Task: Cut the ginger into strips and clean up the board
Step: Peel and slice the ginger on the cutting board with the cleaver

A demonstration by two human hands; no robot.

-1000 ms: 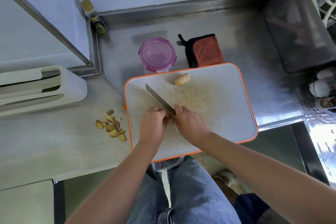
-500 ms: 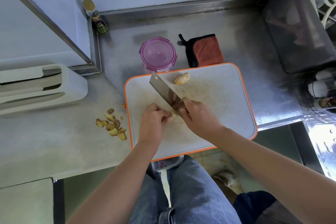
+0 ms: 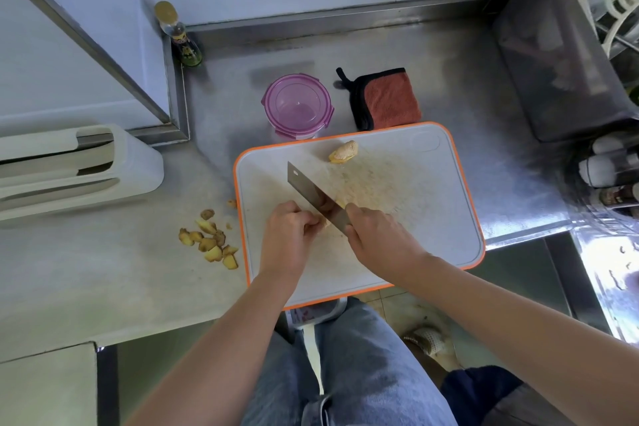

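A: What are the hands doing?
B: The right hand [image 3: 378,235] grips the knife [image 3: 313,195]. The left hand [image 3: 288,235] is curled, pinching ginger [image 3: 327,223] on the cutting board [image 3: 432,218].
A: Which way does the knife point?
B: Its long blade slants up-left, tip toward the far-left corner.

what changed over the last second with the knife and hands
The knife lifted off the board, tilting its flat side up, and is now coming back down. The right hand keeps its grip on the handle; the left hand still pins the ginger. The spare ginger piece, scraps and container stayed put.
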